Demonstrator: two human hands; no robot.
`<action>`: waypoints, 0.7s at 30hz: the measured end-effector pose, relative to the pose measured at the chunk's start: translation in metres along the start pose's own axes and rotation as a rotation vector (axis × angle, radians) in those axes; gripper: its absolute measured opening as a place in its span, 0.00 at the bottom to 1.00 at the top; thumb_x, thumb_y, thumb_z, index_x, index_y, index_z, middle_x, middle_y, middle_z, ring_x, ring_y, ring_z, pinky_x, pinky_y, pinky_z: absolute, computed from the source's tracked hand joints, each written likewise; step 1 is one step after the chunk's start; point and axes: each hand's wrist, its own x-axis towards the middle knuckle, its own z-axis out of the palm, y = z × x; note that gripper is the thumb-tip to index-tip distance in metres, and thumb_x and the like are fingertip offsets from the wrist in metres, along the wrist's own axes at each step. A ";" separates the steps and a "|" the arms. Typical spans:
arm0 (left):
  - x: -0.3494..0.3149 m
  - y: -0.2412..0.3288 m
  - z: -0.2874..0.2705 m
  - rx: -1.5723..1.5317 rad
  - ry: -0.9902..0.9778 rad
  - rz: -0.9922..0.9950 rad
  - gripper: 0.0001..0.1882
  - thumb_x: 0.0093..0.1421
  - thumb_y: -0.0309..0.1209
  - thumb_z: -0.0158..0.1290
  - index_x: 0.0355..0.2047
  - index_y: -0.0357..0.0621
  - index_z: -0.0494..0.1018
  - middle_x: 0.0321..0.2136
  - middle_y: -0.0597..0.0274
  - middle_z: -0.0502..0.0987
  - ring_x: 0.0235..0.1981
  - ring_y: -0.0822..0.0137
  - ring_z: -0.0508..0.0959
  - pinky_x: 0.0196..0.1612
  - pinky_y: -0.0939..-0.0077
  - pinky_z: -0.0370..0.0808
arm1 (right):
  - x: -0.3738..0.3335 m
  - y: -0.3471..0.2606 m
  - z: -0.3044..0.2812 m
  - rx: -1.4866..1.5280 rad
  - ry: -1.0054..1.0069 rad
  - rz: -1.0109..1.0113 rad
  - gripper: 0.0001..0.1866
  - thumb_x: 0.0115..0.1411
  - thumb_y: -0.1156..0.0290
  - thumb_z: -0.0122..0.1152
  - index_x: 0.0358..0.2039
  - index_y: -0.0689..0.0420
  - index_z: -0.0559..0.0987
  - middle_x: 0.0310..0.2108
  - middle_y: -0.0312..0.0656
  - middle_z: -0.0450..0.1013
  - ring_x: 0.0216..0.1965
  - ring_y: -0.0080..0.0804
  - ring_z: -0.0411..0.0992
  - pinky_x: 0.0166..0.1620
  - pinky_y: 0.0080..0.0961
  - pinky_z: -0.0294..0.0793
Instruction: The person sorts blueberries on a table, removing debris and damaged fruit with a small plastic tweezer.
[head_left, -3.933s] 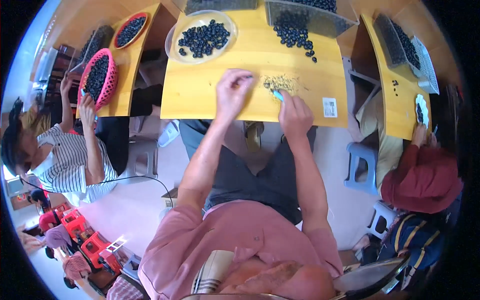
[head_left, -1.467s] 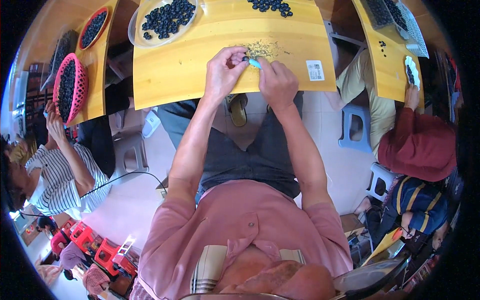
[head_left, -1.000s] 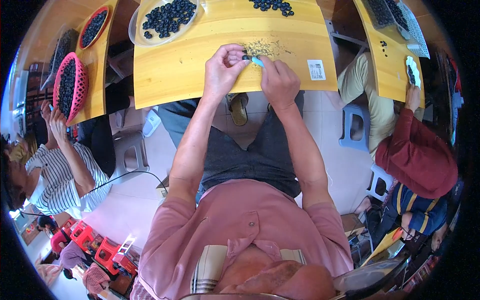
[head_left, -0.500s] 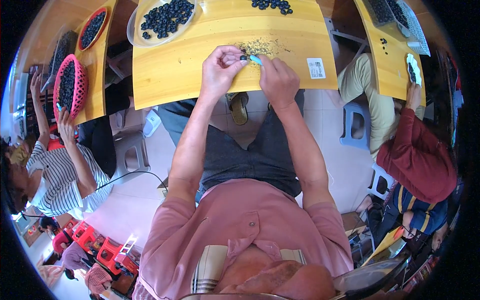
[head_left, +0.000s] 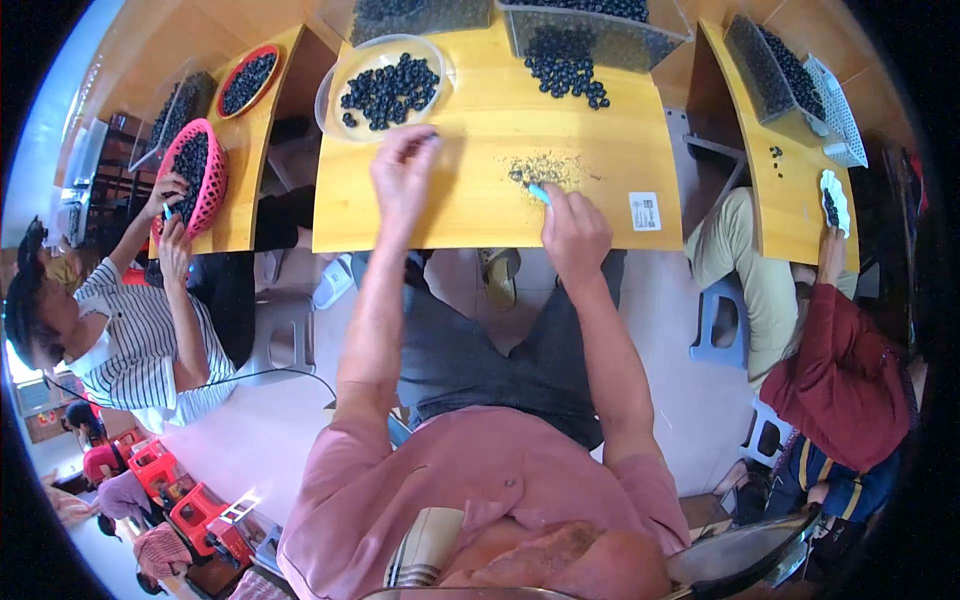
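Left hand (head_left: pixel 402 172): open, palm down, reaching toward the clear bowl (head_left: pixel 335 75) of dark berries (head_left: pixel 390 88).
Right hand (head_left: pixel 572 228): pinching a small blue tool (head_left: pixel 539 193) beside the debris pile (head_left: pixel 545 168).
Advice: take one berry gently, keeping the tool steady.

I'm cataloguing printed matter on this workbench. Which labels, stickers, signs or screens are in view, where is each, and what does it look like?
Sticker label: near the front right corner of the yellow wooden table, right of the right hand; small upright rectangle, white with dark print.
No screens or signs are clear enough to tell.
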 end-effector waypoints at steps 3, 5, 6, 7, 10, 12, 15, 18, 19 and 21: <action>0.052 -0.003 -0.039 0.187 0.068 0.042 0.09 0.61 0.22 0.65 0.43 0.41 0.84 0.37 0.63 0.83 0.37 0.73 0.82 0.44 0.78 0.79 | 0.000 -0.001 0.000 0.030 0.013 0.001 0.17 0.52 0.76 0.68 0.44 0.49 0.84 0.27 0.39 0.71 0.28 0.40 0.75 0.32 0.38 0.75; 0.076 0.009 -0.048 0.433 0.072 0.030 0.12 0.60 0.22 0.65 0.45 0.41 0.83 0.40 0.58 0.83 0.40 0.67 0.83 0.47 0.72 0.80 | 0.001 -0.001 -0.001 0.027 0.021 0.013 0.17 0.51 0.76 0.67 0.44 0.49 0.84 0.27 0.39 0.71 0.28 0.39 0.75 0.32 0.37 0.75; 0.084 0.008 -0.049 0.428 0.063 0.039 0.12 0.60 0.22 0.65 0.45 0.41 0.83 0.40 0.58 0.83 0.40 0.67 0.83 0.47 0.72 0.80 | 0.001 -0.001 -0.002 0.013 0.012 -0.002 0.14 0.54 0.74 0.67 0.43 0.50 0.84 0.26 0.37 0.70 0.28 0.37 0.75 0.32 0.36 0.76; 0.092 0.009 -0.048 0.580 0.038 0.172 0.14 0.59 0.22 0.65 0.46 0.41 0.82 0.42 0.55 0.82 0.44 0.61 0.82 0.50 0.68 0.79 | 0.003 -0.002 -0.002 0.000 0.006 -0.020 0.11 0.57 0.72 0.66 0.42 0.52 0.84 0.26 0.36 0.68 0.29 0.34 0.75 0.32 0.34 0.76; 0.096 0.011 -0.016 0.611 -0.099 0.321 0.16 0.58 0.23 0.65 0.48 0.41 0.81 0.46 0.49 0.81 0.50 0.52 0.81 0.56 0.62 0.77 | 0.002 0.001 0.001 -0.005 0.030 -0.021 0.10 0.56 0.72 0.66 0.40 0.51 0.84 0.26 0.35 0.68 0.29 0.33 0.75 0.32 0.34 0.76; 0.091 0.017 0.021 0.525 -0.287 0.401 0.18 0.60 0.27 0.64 0.51 0.42 0.80 0.50 0.48 0.80 0.53 0.49 0.79 0.57 0.60 0.77 | 0.004 0.000 -0.001 -0.010 0.038 -0.024 0.09 0.56 0.72 0.66 0.39 0.51 0.84 0.25 0.35 0.68 0.29 0.33 0.75 0.32 0.34 0.76; 0.088 0.026 0.088 0.531 -0.549 0.578 0.23 0.63 0.34 0.64 0.57 0.44 0.76 0.56 0.48 0.77 0.59 0.46 0.76 0.61 0.57 0.74 | 0.004 0.002 -0.004 -0.024 0.024 -0.012 0.08 0.56 0.72 0.66 0.38 0.51 0.84 0.25 0.35 0.68 0.29 0.33 0.75 0.32 0.33 0.77; 0.095 0.026 0.150 0.529 -0.668 0.692 0.26 0.65 0.41 0.62 0.60 0.46 0.74 0.61 0.48 0.74 0.65 0.46 0.71 0.67 0.55 0.69 | 0.003 0.003 -0.004 -0.003 0.020 -0.014 0.09 0.55 0.72 0.65 0.39 0.51 0.84 0.25 0.36 0.70 0.30 0.35 0.76 0.34 0.34 0.78; 0.100 0.020 0.166 0.525 -0.666 0.695 0.26 0.65 0.41 0.62 0.60 0.46 0.74 0.61 0.48 0.74 0.65 0.46 0.71 0.67 0.55 0.69 | 0.003 0.002 -0.002 -0.008 0.020 -0.015 0.09 0.55 0.72 0.65 0.39 0.51 0.84 0.25 0.36 0.70 0.30 0.35 0.76 0.34 0.34 0.78; 0.109 0.008 0.192 0.664 -0.700 0.788 0.29 0.67 0.51 0.57 0.62 0.50 0.74 0.64 0.53 0.72 0.68 0.50 0.67 0.69 0.53 0.67 | 0.005 -0.002 -0.002 0.034 0.039 -0.030 0.10 0.55 0.72 0.65 0.39 0.52 0.83 0.26 0.36 0.70 0.30 0.35 0.77 0.35 0.34 0.79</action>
